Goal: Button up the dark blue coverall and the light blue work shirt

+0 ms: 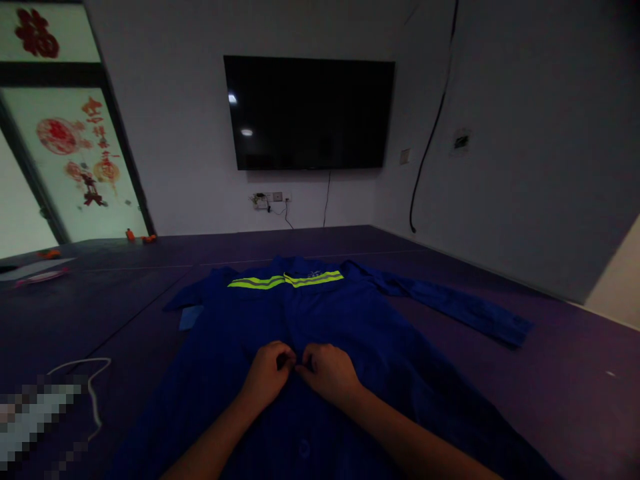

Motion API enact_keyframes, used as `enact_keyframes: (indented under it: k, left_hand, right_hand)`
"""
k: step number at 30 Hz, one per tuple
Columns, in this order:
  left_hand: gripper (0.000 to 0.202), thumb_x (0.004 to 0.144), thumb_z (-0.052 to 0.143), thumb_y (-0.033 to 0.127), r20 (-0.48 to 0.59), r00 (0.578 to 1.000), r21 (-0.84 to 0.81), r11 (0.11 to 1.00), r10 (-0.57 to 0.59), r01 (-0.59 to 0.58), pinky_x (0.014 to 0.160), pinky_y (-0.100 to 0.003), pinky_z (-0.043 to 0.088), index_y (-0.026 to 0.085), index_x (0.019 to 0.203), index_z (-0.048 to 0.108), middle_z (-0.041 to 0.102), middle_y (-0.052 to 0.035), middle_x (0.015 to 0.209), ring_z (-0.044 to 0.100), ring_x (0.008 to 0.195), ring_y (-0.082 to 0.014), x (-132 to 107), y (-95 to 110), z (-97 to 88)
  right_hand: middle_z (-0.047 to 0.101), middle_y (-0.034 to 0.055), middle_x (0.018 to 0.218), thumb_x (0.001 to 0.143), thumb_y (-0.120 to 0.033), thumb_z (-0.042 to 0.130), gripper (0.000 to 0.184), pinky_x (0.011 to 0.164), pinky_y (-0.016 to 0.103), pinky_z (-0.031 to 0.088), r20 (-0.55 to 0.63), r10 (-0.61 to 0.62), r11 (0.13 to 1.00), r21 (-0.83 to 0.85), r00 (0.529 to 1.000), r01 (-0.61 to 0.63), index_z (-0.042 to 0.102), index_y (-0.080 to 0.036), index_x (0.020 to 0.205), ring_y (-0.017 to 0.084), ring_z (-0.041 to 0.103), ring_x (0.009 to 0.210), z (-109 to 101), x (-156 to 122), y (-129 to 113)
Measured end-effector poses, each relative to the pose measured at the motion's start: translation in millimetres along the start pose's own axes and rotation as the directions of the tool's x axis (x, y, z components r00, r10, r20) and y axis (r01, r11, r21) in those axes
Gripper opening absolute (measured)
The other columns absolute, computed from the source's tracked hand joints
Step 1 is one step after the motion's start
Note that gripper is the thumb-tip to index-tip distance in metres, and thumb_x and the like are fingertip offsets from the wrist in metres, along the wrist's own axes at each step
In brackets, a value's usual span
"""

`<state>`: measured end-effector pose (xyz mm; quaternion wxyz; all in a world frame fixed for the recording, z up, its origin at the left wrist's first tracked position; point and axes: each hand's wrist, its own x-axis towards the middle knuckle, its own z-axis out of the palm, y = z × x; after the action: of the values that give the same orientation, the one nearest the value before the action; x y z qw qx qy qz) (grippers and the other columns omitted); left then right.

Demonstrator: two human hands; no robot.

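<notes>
A blue work jacket (350, 320) with a yellow-green reflective stripe (285, 281) across the chest lies flat on the dark purple table (550, 373), its sleeves spread to both sides. My left hand (270, 375) and my right hand (327, 372) meet at the jacket's front seam, near its middle. Both hands have their fingers curled and pinched on the fabric where the two front edges join. What lies between the fingertips is too small to make out.
A white cable (90, 387) lies on the table at the left. A black TV (309, 112) hangs on the far wall above a socket (273, 198). Small orange items (136, 236) and papers (35, 270) sit at the far left.
</notes>
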<state>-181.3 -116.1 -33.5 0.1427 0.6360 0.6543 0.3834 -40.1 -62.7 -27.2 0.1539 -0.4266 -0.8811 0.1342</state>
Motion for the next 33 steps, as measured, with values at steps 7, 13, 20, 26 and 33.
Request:
enact_keyframes:
  k: [7,13,20,26,33]
  left_hand:
    - [0.016,0.069,0.048,0.020,0.000,0.999,-0.043,0.999,-0.033,0.033,0.066,-0.026,0.042,0.017,0.071,0.064,0.065,-0.0037,0.074,0.058,0.070,-0.0152,0.0,-0.3,0.1]
    - [0.016,0.062,0.049,0.013,0.009,0.999,-0.060,0.997,-0.052,0.052,0.063,-0.025,0.042,0.016,0.070,0.063,0.064,-0.0022,0.070,0.057,0.068,-0.0145,-0.3,-1.0,-1.4]
    - [0.014,0.061,0.050,0.013,-0.008,0.998,-0.096,0.993,-0.067,0.066,0.062,-0.024,0.042,0.016,0.067,0.062,0.064,-0.0021,0.069,0.056,0.066,-0.0142,0.9,0.4,-2.6]
    - [0.014,0.062,0.049,0.014,-0.033,0.998,-0.142,0.989,-0.055,0.050,0.062,-0.023,0.041,0.015,0.068,0.062,0.063,-0.0026,0.068,0.056,0.066,-0.0139,0.8,2.2,-3.2]
    - [0.017,0.058,0.045,0.008,-0.034,0.998,-0.159,0.986,-0.056,0.050,0.062,-0.023,0.040,0.015,0.063,0.060,0.061,-0.0013,0.065,0.054,0.064,-0.0127,1.6,1.8,-3.2]
  right_hand:
    - [0.065,-0.0016,0.071,0.072,-0.033,0.051,0.015,0.053,0.023,0.030,-0.013,0.005,1.000,0.022,1.000,-0.004,0.062,-0.025,0.078,0.014,0.058,0.066,1.1,0.3,-1.2]
    - [0.063,-0.0014,0.065,0.073,-0.028,0.049,0.015,0.050,0.021,0.028,-0.041,0.026,0.991,0.134,0.999,-0.021,0.062,-0.022,0.077,0.011,0.056,0.060,2.6,-0.2,0.3]
    - [0.059,0.0000,0.060,0.077,-0.028,0.044,0.019,0.046,0.019,0.032,-0.018,0.039,0.823,0.568,0.999,-0.022,0.059,-0.016,0.075,0.010,0.051,0.051,15.1,8.1,7.6]
    - [0.055,-0.0014,0.056,0.075,-0.027,0.049,0.015,0.044,0.017,0.031,-0.039,-0.039,0.715,0.697,0.998,0.055,0.058,-0.015,0.071,0.008,0.047,0.049,20.3,10.8,8.9]
    - [0.056,-0.0014,0.055,0.077,-0.026,0.045,0.019,0.045,0.018,0.031,-0.072,-0.075,0.767,0.634,0.995,0.103,0.060,-0.016,0.071,0.008,0.048,0.048,12.6,5.2,2.8]
